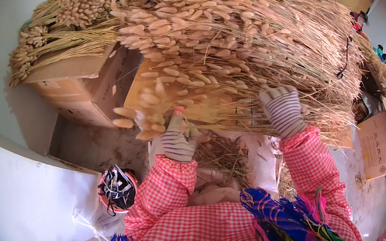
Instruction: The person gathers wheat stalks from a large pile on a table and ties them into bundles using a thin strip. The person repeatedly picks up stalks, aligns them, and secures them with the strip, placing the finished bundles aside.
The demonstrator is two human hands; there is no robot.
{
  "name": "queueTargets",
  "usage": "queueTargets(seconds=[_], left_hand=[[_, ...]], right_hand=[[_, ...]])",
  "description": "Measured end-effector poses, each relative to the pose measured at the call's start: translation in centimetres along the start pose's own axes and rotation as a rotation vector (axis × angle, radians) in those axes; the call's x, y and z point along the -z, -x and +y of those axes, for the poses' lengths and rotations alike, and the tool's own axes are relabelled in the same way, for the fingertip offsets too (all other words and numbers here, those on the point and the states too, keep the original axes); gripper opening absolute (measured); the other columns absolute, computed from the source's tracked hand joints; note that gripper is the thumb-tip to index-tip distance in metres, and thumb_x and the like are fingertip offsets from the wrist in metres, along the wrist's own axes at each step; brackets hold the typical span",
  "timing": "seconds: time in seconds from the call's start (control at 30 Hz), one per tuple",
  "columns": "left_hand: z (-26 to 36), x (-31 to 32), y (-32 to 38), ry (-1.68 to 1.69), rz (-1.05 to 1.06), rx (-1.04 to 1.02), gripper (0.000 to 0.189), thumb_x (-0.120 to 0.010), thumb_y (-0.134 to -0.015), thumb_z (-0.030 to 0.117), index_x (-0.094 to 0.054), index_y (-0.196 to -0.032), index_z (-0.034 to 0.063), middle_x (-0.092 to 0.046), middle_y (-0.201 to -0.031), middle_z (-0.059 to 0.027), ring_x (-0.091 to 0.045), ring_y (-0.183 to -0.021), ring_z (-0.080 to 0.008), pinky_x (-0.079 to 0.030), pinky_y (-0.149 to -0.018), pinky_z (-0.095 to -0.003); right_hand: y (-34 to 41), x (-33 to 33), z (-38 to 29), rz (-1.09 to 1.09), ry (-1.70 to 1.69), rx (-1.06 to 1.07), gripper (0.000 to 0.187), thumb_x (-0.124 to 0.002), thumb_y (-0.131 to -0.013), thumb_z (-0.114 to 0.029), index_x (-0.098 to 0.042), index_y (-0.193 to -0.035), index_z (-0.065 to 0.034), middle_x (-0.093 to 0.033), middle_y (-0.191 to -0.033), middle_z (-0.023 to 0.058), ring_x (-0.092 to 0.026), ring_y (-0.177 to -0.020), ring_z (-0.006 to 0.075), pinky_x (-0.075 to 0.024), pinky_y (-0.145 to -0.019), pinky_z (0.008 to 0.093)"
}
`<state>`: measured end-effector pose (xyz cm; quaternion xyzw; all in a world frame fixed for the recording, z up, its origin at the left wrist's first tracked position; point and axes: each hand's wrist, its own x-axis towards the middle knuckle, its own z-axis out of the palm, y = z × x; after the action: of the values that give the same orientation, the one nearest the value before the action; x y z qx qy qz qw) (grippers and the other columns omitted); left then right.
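Observation:
My left hand (177,138), in a striped fingerless glove, is closed around a small bunch of dried bunny-tail grass just below its fluffy heads (148,109). The heads fan out past my thumb and are partly blurred. Farther right, my right hand (283,108), in a matching glove, lies knuckles up on the stems. Its fingertips are hidden, so I cannot tell whether it grips them. Beyond both hands spreads a large pile of dried bunny-tail grass (223,26), heads to the left and stems to the right, on a wooden tabletop (143,79).
Finished-looking bundles of grass (74,40) rest on a cardboard box (60,93) at the left. A pink bucket (103,202) holds dark ties. Loose stem scraps (226,153) lie below my hands on pale sheeting. Another cardboard box (377,146) stands at right.

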<state>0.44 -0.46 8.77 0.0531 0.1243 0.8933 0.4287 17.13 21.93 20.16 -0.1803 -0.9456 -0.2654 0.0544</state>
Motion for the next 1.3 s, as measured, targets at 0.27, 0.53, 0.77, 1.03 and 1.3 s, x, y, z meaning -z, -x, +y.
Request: queueTargets(seconds=[0.27,0.53,0.77,1.03,1.3], left_hand=[[-1.3,-0.1,-0.3,-0.097,0.498,-0.061,0.017,-0.053,-0.095,0.02,-0.06,-0.106,0.0089,-0.048,-0.065,0.0037,-0.044,-0.054,-0.0079,-0.041,-0.052,-0.0236],[-0.6,-2.7,0.8,-0.216,0.449,-0.053,0.015,-0.054,-0.096,0.021,-0.058,-0.105,0.0103,-0.04,-0.058,0.0047,-0.038,-0.05,-0.0124,-0.042,-0.055,-0.0267],[-0.3,-5.6,1.4,-0.137,0.491,-0.04,0.012,-0.055,-0.096,0.017,-0.058,-0.105,0.0103,-0.038,-0.055,0.0045,-0.035,-0.046,-0.0093,-0.037,-0.046,-0.026],[-0.7,-3.3,0.9,-0.204,0.524,-0.037,0.016,-0.058,-0.093,0.026,-0.06,-0.105,0.016,-0.04,-0.062,0.0064,-0.04,-0.048,-0.0057,-0.046,-0.041,-0.0249],[-0.9,-4.8,1.4,-0.18,0.529,-0.042,0.02,-0.057,-0.094,0.023,-0.058,-0.112,0.0162,-0.046,-0.063,0.0056,-0.04,-0.05,-0.0102,-0.047,-0.05,-0.0292]], right_hand=[[-0.3,3.1,1.4,-0.144,-0.612,-0.198,0.027,-0.055,-0.088,-0.019,-0.058,-0.113,-0.01,-0.061,-0.117,0.0113,-0.058,-0.111,0.0286,-0.0402,-0.1,0.0491],[-8.6,5.6,-5.7,-0.656,-0.227,-0.056,0.037,-0.055,-0.089,-0.03,-0.054,-0.123,-0.0148,-0.053,-0.128,0.0091,-0.056,-0.113,0.0273,-0.0527,-0.086,0.0518],[-8.5,3.2,-1.5,0.021,-0.678,-0.338,0.014,-0.064,-0.079,-0.014,-0.068,-0.09,-0.0079,-0.067,-0.089,0.0124,-0.064,-0.073,0.0228,-0.0545,-0.065,0.0336],[-5.2,-0.6,-3.6,0.102,-0.673,0.053,0.019,-0.065,-0.075,-0.011,-0.068,-0.094,-0.0101,-0.066,-0.091,0.0124,-0.063,-0.08,0.0258,-0.0484,-0.078,0.0413],[-7.1,2.5,-6.8,-0.038,-0.854,0.0,0.035,-0.059,-0.085,-0.028,-0.06,-0.117,-0.0133,-0.058,-0.119,0.0089,-0.056,-0.108,0.0267,-0.0426,-0.091,0.0459]])
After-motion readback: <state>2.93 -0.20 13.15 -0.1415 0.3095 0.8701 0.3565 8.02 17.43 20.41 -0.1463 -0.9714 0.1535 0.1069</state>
